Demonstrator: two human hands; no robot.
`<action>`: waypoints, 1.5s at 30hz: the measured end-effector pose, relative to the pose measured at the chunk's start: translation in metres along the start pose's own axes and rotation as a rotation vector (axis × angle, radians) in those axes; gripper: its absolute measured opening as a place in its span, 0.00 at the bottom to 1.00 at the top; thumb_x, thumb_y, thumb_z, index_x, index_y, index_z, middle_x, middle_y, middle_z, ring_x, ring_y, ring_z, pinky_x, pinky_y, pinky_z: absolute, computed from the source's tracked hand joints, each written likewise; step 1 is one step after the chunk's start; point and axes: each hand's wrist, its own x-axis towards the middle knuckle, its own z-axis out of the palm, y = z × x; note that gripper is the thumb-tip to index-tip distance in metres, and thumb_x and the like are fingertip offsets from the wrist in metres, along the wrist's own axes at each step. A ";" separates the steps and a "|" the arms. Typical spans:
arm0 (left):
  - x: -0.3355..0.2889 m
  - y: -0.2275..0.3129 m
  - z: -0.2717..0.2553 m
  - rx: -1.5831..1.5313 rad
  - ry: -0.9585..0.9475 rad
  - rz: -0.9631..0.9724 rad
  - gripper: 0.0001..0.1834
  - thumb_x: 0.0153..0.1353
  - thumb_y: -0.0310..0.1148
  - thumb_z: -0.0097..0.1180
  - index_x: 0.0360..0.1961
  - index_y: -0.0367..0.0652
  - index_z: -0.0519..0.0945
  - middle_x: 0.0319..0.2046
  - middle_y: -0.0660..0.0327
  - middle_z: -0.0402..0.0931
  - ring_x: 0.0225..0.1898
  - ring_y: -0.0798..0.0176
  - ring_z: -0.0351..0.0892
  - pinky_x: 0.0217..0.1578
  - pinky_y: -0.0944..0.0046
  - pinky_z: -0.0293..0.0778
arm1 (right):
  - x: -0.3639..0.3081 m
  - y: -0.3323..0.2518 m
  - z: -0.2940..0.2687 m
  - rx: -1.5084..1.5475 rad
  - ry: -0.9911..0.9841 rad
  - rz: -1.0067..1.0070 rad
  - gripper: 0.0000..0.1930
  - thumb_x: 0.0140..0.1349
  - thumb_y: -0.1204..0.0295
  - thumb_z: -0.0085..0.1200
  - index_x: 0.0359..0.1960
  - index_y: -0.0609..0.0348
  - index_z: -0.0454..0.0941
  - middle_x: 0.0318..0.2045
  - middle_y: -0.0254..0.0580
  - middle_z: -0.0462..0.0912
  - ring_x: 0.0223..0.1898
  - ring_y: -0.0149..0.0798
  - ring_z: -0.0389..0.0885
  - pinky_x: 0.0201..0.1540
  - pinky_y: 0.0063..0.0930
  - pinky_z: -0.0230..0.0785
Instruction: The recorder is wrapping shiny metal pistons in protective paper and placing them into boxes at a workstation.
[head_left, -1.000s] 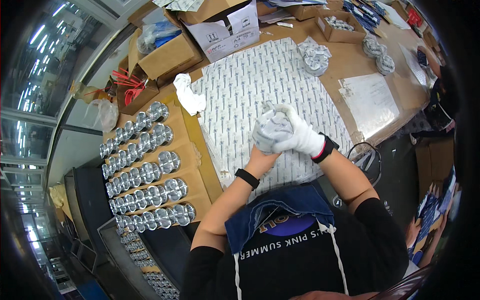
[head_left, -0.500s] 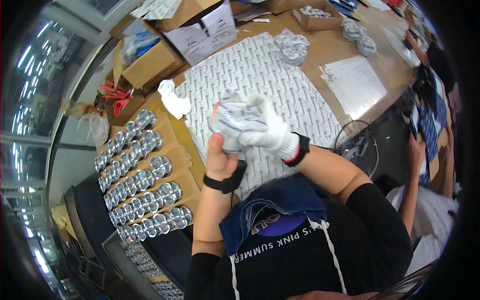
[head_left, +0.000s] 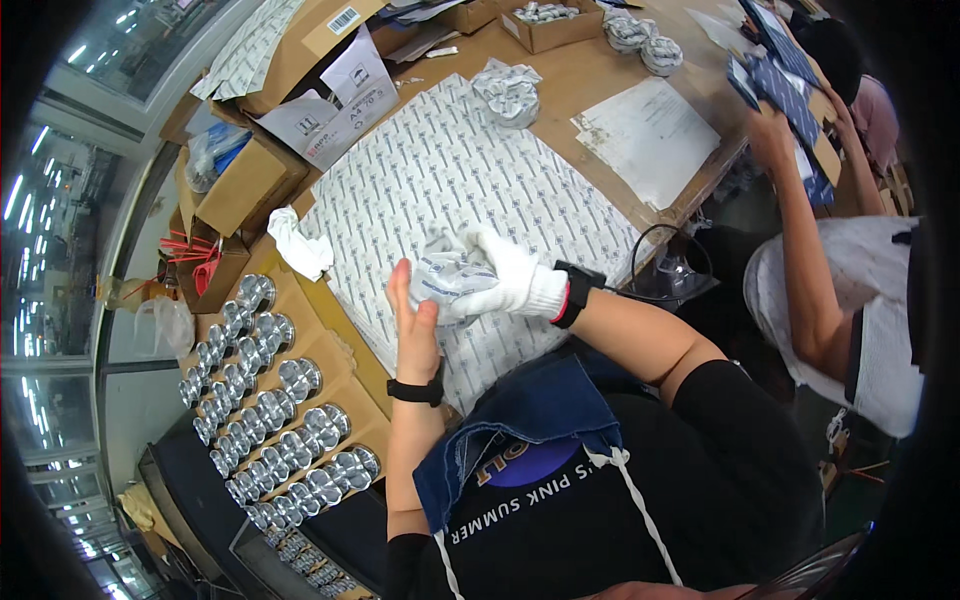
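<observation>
A crumpled bundle wrapped in printed white paper [head_left: 452,275] is between my hands, above a stack of the same patterned paper sheets [head_left: 400,175]. My right hand [head_left: 515,280], in a white knitted glove, is closed around the bundle's right side. My bare left hand [head_left: 415,325] is upright at its left side, fingers stretched out and thumb apart. Whether its palm touches the paper I cannot tell. What the bundle contains is hidden. Rows of shiny round metal parts [head_left: 325,425] stand on cardboard to my left.
A crumpled white cloth or glove [head_left: 300,245] lies at the stack's left edge. Another paper-wrapped bundle [head_left: 507,95] sits on its far edge. Cardboard boxes [head_left: 255,180] stand at the far left. A white sheet [head_left: 648,140] lies right of the stack; a co-worker's arms [head_left: 810,250] are beyond.
My left hand has loosened from the bundle and its fingers have straightened. My right hand still holds the bundle. The view has shifted, and the co-worker has raised a dark blue patterned item.
</observation>
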 end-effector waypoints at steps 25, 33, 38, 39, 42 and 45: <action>0.012 -0.051 0.047 0.092 -0.081 -0.181 0.24 0.59 0.23 0.49 0.57 0.38 0.59 0.51 0.48 0.67 0.52 0.54 0.68 0.52 0.59 0.65 | 0.009 0.043 -0.013 -0.639 -0.138 0.114 0.20 0.50 0.66 0.53 0.46 0.55 0.70 0.40 0.54 0.75 0.42 0.56 0.75 0.44 0.42 0.68; -0.042 -0.018 -0.007 -0.068 0.157 -0.228 0.29 0.61 0.27 0.51 0.63 0.40 0.57 0.53 0.54 0.67 0.56 0.61 0.66 0.57 0.61 0.61 | 0.025 0.048 -0.163 -0.788 0.090 0.065 0.13 0.54 0.69 0.48 0.43 0.53 0.73 0.39 0.52 0.78 0.44 0.51 0.76 0.47 0.38 0.69; -0.098 -0.001 -0.002 -0.198 0.272 -0.310 0.16 0.63 0.24 0.50 0.52 0.36 0.68 0.41 0.59 0.75 0.44 0.66 0.74 0.49 0.66 0.68 | 0.092 0.103 -0.310 -0.884 0.340 0.364 0.21 0.58 0.60 0.49 0.51 0.54 0.67 0.44 0.57 0.77 0.45 0.56 0.76 0.46 0.42 0.69; -0.109 -0.001 0.005 -0.188 0.292 -0.342 0.16 0.62 0.24 0.51 0.51 0.37 0.69 0.40 0.59 0.76 0.44 0.66 0.74 0.48 0.66 0.69 | 0.113 0.108 -0.324 -0.934 0.351 0.368 0.22 0.58 0.59 0.49 0.52 0.55 0.66 0.47 0.58 0.75 0.48 0.56 0.75 0.48 0.42 0.68; -0.137 -0.002 0.030 -0.205 0.332 -0.423 0.15 0.61 0.23 0.52 0.50 0.37 0.70 0.40 0.60 0.76 0.43 0.67 0.75 0.48 0.66 0.70 | 0.172 0.118 -0.341 -0.967 0.394 0.344 0.26 0.56 0.55 0.50 0.52 0.58 0.66 0.51 0.61 0.71 0.52 0.58 0.71 0.53 0.42 0.65; -0.144 0.004 0.059 -0.277 0.374 -0.480 0.15 0.61 0.22 0.52 0.50 0.37 0.70 0.41 0.60 0.76 0.44 0.67 0.75 0.49 0.66 0.70 | 0.220 0.134 -0.350 -0.833 0.398 0.186 0.33 0.56 0.52 0.48 0.59 0.60 0.61 0.53 0.62 0.70 0.58 0.59 0.65 0.59 0.40 0.59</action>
